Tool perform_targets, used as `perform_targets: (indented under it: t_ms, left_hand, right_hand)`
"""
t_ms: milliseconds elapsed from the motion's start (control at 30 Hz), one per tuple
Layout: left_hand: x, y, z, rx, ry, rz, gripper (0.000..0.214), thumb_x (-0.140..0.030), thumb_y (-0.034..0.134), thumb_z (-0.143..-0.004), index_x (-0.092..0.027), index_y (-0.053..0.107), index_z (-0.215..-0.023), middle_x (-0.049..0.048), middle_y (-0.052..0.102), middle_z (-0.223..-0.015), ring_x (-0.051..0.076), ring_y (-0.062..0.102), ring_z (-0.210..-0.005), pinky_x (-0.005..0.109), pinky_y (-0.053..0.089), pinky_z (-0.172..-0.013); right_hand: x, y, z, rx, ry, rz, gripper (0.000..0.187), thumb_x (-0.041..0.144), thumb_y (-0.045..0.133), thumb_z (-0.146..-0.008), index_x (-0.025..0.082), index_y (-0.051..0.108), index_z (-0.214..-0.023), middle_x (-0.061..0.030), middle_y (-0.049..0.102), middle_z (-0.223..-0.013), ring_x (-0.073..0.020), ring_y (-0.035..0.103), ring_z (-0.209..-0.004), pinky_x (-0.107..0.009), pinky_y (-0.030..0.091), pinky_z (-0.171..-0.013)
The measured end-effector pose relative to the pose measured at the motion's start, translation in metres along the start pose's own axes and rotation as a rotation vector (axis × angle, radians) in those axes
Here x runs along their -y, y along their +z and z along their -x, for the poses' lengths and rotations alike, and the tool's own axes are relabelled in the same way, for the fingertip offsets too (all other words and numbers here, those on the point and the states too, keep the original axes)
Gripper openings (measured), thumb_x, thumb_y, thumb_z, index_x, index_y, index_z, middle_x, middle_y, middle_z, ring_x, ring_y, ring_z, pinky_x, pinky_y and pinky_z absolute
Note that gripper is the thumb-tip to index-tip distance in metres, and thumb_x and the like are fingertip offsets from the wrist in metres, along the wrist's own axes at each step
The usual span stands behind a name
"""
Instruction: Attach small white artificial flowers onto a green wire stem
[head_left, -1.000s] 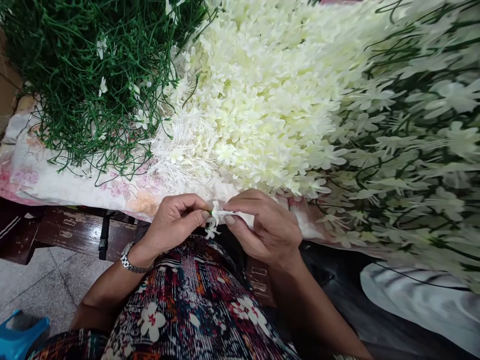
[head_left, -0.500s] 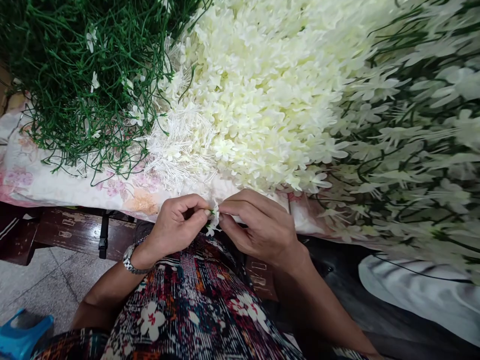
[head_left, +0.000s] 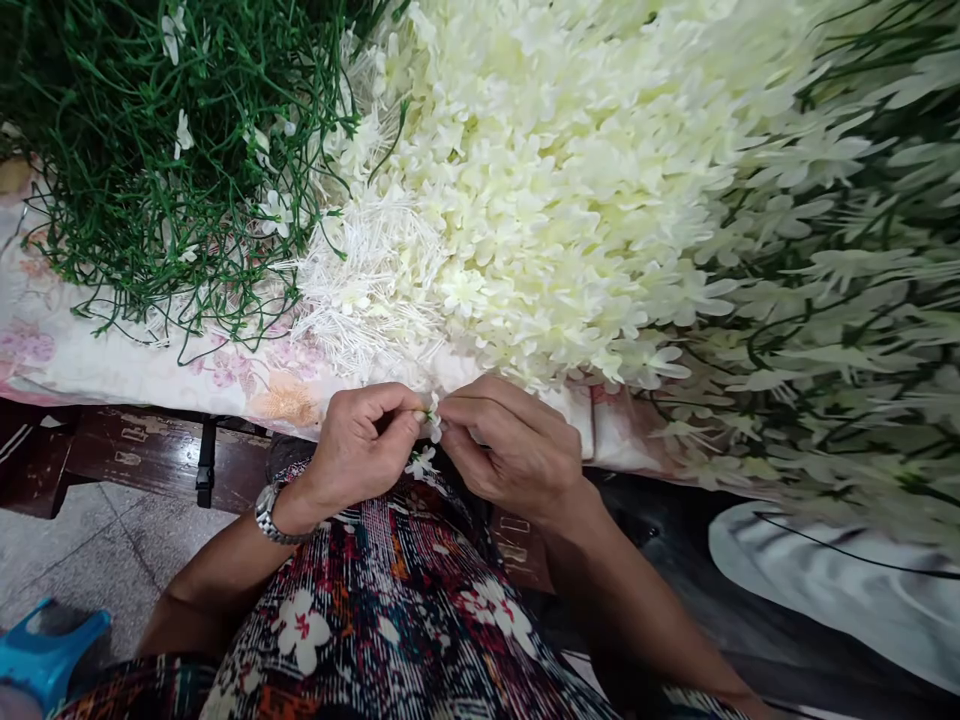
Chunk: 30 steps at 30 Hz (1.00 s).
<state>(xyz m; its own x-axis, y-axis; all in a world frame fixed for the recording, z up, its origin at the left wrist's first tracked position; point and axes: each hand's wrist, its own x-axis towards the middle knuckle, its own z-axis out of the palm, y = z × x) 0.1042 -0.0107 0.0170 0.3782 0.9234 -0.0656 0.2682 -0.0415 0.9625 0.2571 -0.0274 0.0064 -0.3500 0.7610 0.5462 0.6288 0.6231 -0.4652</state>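
Note:
My left hand point(head_left: 360, 445), with a metal watch point(head_left: 268, 515) on its wrist, and my right hand point(head_left: 510, 445) meet fingertip to fingertip at the table's near edge. Both pinch a small artificial flower sprig point(head_left: 429, 420) with a green stem and white petals; a second white bloom point(head_left: 421, 463) hangs just below the fingers. Right behind the hands lies a big heap of cream fabric petals point(head_left: 555, 170). A bundle of white stamens point(head_left: 367, 280) lies beside it.
A tangle of bare green wire stems point(head_left: 165, 130) fills the back left. Finished white-flowered sprigs point(head_left: 832, 300) pile up at the right. A floral cloth point(head_left: 112, 365) covers the dark wooden table point(head_left: 142, 455). A blue plastic item point(head_left: 45, 655) sits on the floor; white fabric point(head_left: 825, 580) lies at lower right.
The long white piece that showed between my fingers a second ago is now hidden in the pinch. My hands have drawn closer together. The view has shifted slightly.

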Motion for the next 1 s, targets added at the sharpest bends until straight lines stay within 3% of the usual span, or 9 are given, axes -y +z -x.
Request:
perform_targets:
  t_ms: [167, 333, 667, 1000]
  left_hand:
    - [0.004, -0.003, 0.0, 0.041, -0.06, 0.15, 0.011, -0.014, 0.048, -0.073, -0.014, 0.056, -0.065, -0.0018, 0.051, -0.056, 0.007, 0.047, -0.053, 0.017, 0.041, -0.051]
    - [0.009, -0.007, 0.004, 0.018, -0.068, 0.296, 0.009, -0.017, 0.051, -0.074, -0.014, 0.058, -0.068, -0.0025, 0.048, -0.056, 0.005, 0.043, -0.051, 0.016, 0.039, -0.049]
    - [0.008, -0.004, 0.007, -0.005, 0.047, 0.172, 0.008, -0.016, 0.05, -0.074, -0.014, 0.057, -0.069, -0.0029, 0.046, -0.057, 0.006, 0.041, -0.052, 0.017, 0.036, -0.05]
    - [0.006, 0.001, 0.004, -0.057, 0.099, 0.048, 0.011, -0.013, 0.048, -0.074, -0.013, 0.056, -0.065, -0.0018, 0.049, -0.056, 0.006, 0.043, -0.052, 0.018, 0.037, -0.05]
  right_hand:
    - [0.001, -0.007, -0.002, 0.051, 0.066, -0.098, 0.017, 0.005, 0.051, -0.072, 0.016, 0.053, -0.086, -0.0032, 0.057, -0.071, -0.0104, 0.052, -0.067, -0.023, 0.046, -0.058]
    - [0.009, -0.018, -0.006, 0.016, 0.163, -0.213, 0.017, 0.008, 0.056, -0.071, 0.016, 0.054, -0.086, -0.0024, 0.059, -0.072, -0.0098, 0.054, -0.066, -0.023, 0.045, -0.059]
    - [0.011, -0.013, -0.004, 0.033, 0.094, -0.138, 0.012, 0.007, 0.052, -0.073, 0.014, 0.053, -0.082, -0.0031, 0.055, -0.069, -0.0096, 0.05, -0.065, -0.023, 0.044, -0.057]
    - [0.006, -0.001, -0.002, -0.021, 0.126, -0.127, 0.014, 0.005, 0.049, -0.072, 0.016, 0.048, -0.08, -0.0006, 0.054, -0.067, -0.0086, 0.05, -0.064, -0.021, 0.043, -0.057]
